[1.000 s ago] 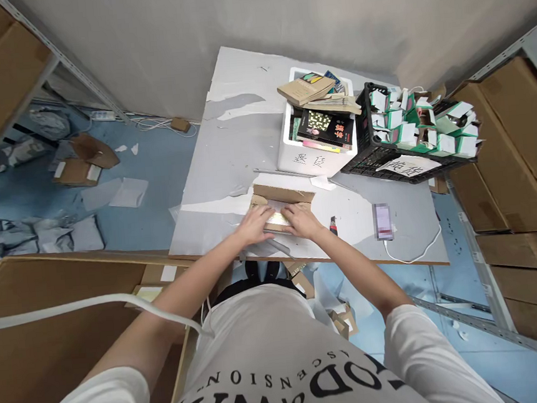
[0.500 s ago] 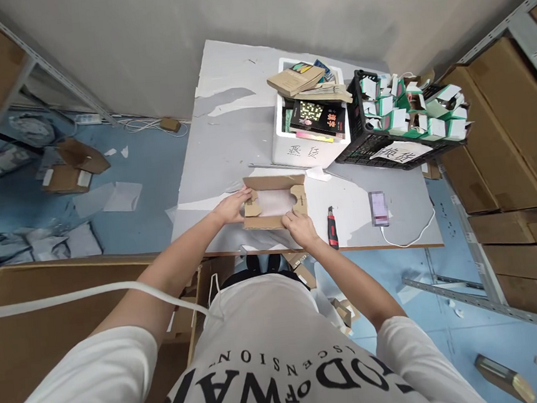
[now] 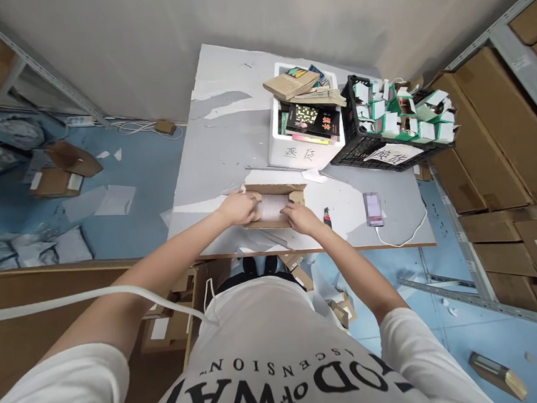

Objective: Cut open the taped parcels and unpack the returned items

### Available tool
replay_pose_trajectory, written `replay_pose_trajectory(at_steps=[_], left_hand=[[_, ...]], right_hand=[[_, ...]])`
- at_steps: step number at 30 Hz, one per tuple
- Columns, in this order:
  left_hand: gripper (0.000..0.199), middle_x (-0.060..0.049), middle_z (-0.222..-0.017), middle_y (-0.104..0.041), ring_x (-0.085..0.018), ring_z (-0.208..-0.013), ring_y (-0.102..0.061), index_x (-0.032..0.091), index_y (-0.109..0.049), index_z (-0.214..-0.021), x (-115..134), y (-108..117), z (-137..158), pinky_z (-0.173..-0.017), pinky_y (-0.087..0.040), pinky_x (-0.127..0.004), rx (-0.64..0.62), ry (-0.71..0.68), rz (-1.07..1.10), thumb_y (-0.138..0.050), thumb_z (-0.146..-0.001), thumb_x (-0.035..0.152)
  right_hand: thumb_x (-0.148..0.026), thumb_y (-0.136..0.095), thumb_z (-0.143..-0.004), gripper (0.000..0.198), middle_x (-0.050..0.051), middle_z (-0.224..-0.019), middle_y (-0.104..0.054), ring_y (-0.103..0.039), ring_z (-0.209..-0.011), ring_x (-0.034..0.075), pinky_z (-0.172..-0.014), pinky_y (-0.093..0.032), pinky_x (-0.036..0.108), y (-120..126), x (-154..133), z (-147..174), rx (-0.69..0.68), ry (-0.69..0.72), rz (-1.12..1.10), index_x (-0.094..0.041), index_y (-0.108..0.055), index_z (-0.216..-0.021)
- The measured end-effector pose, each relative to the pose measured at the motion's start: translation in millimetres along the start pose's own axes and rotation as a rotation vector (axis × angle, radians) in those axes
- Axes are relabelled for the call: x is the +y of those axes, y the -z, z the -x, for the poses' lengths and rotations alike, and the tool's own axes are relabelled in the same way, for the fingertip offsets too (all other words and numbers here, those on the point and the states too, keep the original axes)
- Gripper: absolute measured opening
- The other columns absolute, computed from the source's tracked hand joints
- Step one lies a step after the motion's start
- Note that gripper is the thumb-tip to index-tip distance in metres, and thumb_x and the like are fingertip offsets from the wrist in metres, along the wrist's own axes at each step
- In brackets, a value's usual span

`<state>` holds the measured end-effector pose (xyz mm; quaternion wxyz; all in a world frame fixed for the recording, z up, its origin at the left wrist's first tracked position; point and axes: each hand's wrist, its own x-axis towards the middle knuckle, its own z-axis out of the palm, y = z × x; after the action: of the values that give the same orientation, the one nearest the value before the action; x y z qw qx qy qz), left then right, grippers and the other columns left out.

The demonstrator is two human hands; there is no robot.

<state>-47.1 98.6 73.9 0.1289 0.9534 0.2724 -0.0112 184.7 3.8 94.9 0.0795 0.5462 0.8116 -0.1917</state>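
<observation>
An open cardboard box lies at the table's near edge, with something whitish, perhaps wrapped, inside. My left hand is curled over its left end, fingers bent in at the inner flap. From the right, my right hand reaches over the near wall with its fingers closed at the box's inside, by the right flap. The exact fingertip contact is too small to make out. Just right of that hand lies a red and black utility knife, partly hidden behind the wrist.
A white foam box of books and a black crate packed with small green-white boxes stand on the table. A phone on a white cable lies at the right. A large carton stands left; shelves of cartons flank the right.
Both hands have moved from the box's outer edges to its inside ends. The left hand shifted right over the flap; the right hand now covers part of the near right corner.
</observation>
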Motion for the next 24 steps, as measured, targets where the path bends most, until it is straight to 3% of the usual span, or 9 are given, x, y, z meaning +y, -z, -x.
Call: replay_pose_trajectory(at_steps=[4, 7, 9, 12, 14, 16, 18, 20, 24], left_hand=[[0.02, -0.012, -0.075, -0.071, -0.026, -0.081, -0.067, 0.018, -0.069, -0.069, 29, -19, -32, -0.084, -0.045, -0.041, -0.068, -0.034, 0.028, -0.05, -0.076, 0.022], [0.026, -0.012, -0.063, -0.068, -0.028, -0.075, -0.066, 0.018, -0.066, -0.059, 35, -37, -49, -0.085, -0.042, -0.047, -0.116, 0.0, 0.014, -0.052, -0.078, 0.028], [0.03, -0.013, -0.063, -0.068, -0.032, -0.081, -0.066, 0.017, -0.067, -0.059, 34, -45, -49, -0.09, -0.037, -0.054, -0.096, 0.029, -0.006, -0.054, -0.079, 0.035], [0.04, -0.018, -0.081, -0.071, -0.042, -0.105, -0.057, 0.017, -0.072, -0.073, 32, -48, -34, -0.1, -0.021, -0.065, 0.044, 0.152, -0.061, -0.058, -0.076, 0.054], [0.06, -0.022, -0.107, -0.068, -0.047, -0.124, -0.042, 0.016, -0.073, -0.094, 31, -44, -16, -0.104, -0.009, -0.068, 0.154, 0.26, -0.095, -0.055, -0.072, 0.069], [0.086, -0.025, -0.134, -0.052, -0.046, -0.136, -0.025, 0.012, -0.062, -0.122, 29, -41, 3, -0.107, -0.002, -0.067, 0.179, 0.351, -0.094, -0.05, -0.068, 0.078], [0.108, -0.028, -0.148, -0.032, -0.044, -0.141, -0.015, 0.006, -0.039, -0.141, 27, -40, 19, -0.109, -0.002, -0.065, 0.132, 0.419, -0.053, -0.049, -0.065, 0.081], [0.122, -0.029, -0.152, -0.02, -0.042, -0.142, -0.013, 0.001, -0.02, -0.147, 24, -44, 28, -0.11, -0.01, -0.061, 0.091, 0.439, 0.018, -0.054, -0.062, 0.081], [0.131, -0.03, -0.153, -0.015, -0.039, -0.142, -0.018, 0.003, -0.01, -0.149, 19, -56, 27, -0.111, -0.022, -0.052, 0.122, 0.442, 0.122, -0.065, -0.056, 0.076]], right_hand=[[-0.007, -0.048, -0.084, 0.03, 0.013, -0.108, -0.069, -0.064, -0.1, 0.026, -0.08, -0.046, 0.035, 20, -8, -40, -0.213, -0.038, 0.175, -0.018, -0.071, -0.1], [-0.008, -0.043, -0.087, 0.032, 0.017, -0.108, -0.069, -0.064, -0.102, 0.029, -0.083, -0.047, 0.041, 15, -22, -56, -0.224, -0.106, 0.23, -0.015, -0.073, -0.097], [-0.008, -0.041, -0.088, 0.034, 0.022, -0.109, -0.068, -0.063, -0.105, 0.032, -0.086, -0.045, 0.049, 8, -26, -55, -0.216, -0.159, 0.266, -0.012, -0.071, -0.102], [-0.024, -0.047, -0.09, 0.041, 0.034, -0.129, -0.052, -0.052, -0.119, 0.041, -0.088, -0.042, 0.057, 0, -19, -38, -0.161, -0.341, 0.303, -0.002, -0.06, -0.122], [-0.045, -0.055, -0.085, 0.07, 0.035, -0.145, -0.031, -0.036, -0.132, 0.044, -0.095, -0.037, 0.058, -6, -6, -20, -0.085, -0.462, 0.263, 0.0, -0.042, -0.138], [-0.063, -0.059, -0.076, 0.1, 0.03, -0.153, -0.015, -0.022, -0.14, 0.041, -0.104, -0.029, 0.056, -15, 11, -2, 0.0, -0.493, 0.167, -0.002, -0.024, -0.147], [-0.071, -0.056, -0.072, 0.113, 0.028, -0.155, -0.01, -0.017, -0.143, 0.038, -0.109, -0.023, 0.055, -28, 28, 11, 0.065, -0.447, 0.051, -0.003, -0.01, -0.15], [-0.071, -0.052, -0.074, 0.113, 0.025, -0.156, -0.008, -0.018, -0.143, 0.035, -0.109, -0.023, 0.053, -43, 42, 18, 0.111, -0.397, -0.07, -0.007, -0.001, -0.151], [-0.065, -0.047, -0.08, 0.102, 0.02, -0.157, -0.008, -0.017, -0.144, 0.029, -0.109, -0.023, 0.052, -60, 58, 15, 0.155, -0.358, -0.181, -0.014, 0.006, -0.151]])
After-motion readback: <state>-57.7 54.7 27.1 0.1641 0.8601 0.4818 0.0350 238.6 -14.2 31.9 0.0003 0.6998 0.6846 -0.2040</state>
